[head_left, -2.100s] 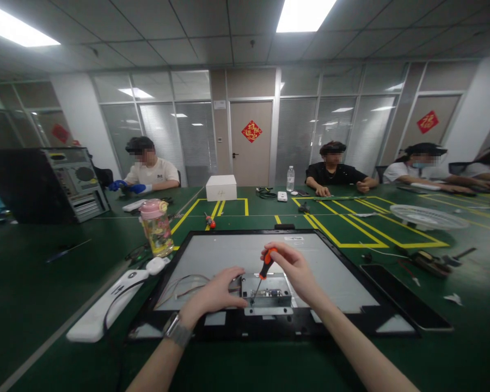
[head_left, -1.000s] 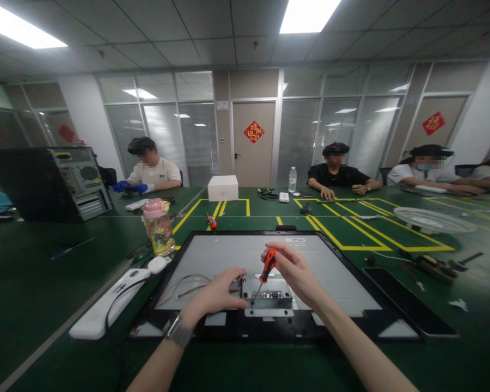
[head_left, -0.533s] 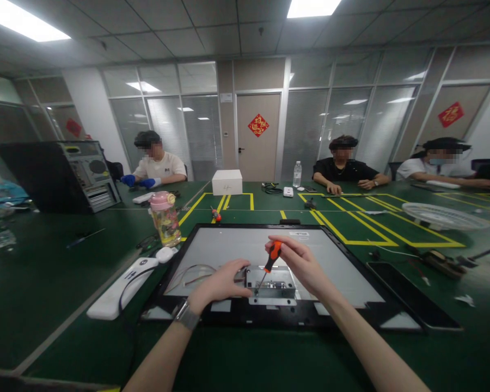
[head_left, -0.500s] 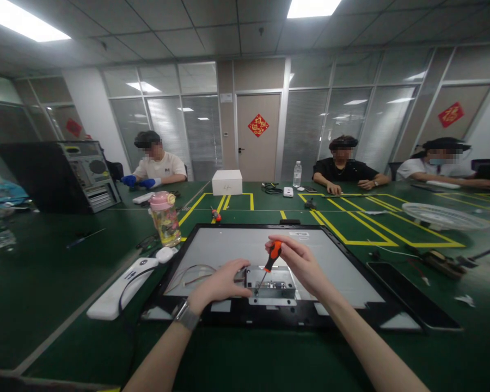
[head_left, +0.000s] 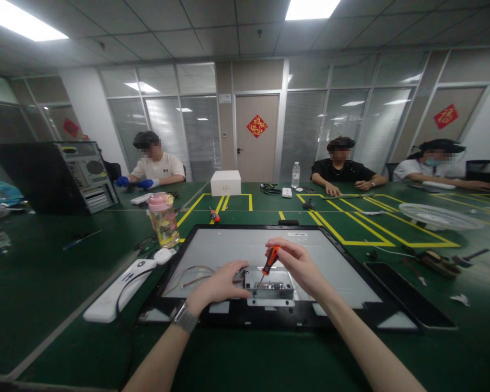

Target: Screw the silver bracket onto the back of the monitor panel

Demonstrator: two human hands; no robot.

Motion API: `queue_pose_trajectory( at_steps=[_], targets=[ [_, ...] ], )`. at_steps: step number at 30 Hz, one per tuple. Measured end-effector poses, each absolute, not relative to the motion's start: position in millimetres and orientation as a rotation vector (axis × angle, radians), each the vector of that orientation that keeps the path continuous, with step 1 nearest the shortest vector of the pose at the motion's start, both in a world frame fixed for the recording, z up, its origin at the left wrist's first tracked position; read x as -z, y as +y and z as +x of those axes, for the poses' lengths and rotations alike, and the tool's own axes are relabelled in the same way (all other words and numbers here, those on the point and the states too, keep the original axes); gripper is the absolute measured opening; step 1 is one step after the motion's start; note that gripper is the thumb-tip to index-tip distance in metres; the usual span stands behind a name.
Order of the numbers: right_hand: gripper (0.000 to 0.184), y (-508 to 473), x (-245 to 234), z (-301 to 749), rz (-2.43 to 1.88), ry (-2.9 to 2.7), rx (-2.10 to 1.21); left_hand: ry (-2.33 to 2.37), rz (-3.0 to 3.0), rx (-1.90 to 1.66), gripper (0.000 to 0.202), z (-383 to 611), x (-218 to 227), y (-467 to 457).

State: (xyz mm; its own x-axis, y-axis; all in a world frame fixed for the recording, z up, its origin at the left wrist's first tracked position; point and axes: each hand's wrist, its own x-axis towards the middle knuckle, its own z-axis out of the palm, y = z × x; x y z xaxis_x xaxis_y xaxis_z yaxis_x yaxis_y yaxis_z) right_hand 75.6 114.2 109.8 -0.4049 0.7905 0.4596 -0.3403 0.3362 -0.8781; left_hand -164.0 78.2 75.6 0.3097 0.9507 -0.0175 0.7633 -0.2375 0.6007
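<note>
In front of me lies a flat display panel (head_left: 232, 247) with a black frame, its grey back facing up. A metal housing (head_left: 283, 294) with a small circuit board inside sits at its near middle. My left hand (head_left: 220, 283) is closed about the housing's left end, thumb at the near side and fingers at the far side. My right hand (head_left: 300, 261) grips the orange and black handle of a screwdriver (head_left: 273, 258). Its shaft slants down and left into the housing; the tip's exact contact is hard to see. Thin wires (head_left: 188, 276) lie left of the housing.
A white power bank-like device (head_left: 116, 291) with a black cable and a pink-lidded bottle (head_left: 163, 220) stand left. At right lie a black phone-like slab (head_left: 408, 294) and a brown tool (head_left: 439, 261). A computer case (head_left: 49, 174) and a white box (head_left: 226, 183) are farther off. Co-workers sit opposite.
The view has shifted slightly. My right hand and the screwdriver handle have moved very little; the left hand keeps its place at the housing.
</note>
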Motion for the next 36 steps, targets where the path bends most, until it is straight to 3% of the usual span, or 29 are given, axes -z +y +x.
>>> queue_pose_trajectory(
  at_steps=[10,23,36],
  targets=[
    [0.035,111.1,-115.8,77.5,-0.451,-1.543,-1.348,1.521,2.06,-0.477,0.081,-161.4,-82.0,75.2],
    [0.021,102.1,-125.2,74.5,-0.443,-1.672,-1.145,1.491,2.06,-0.525,0.081,-164.3,-75.1,79.7],
    [0.025,106.0,-121.2,74.8,-0.468,-1.687,-1.092,1.484,2.044,-0.522,0.079,-161.4,-80.7,77.5]
  ],
)
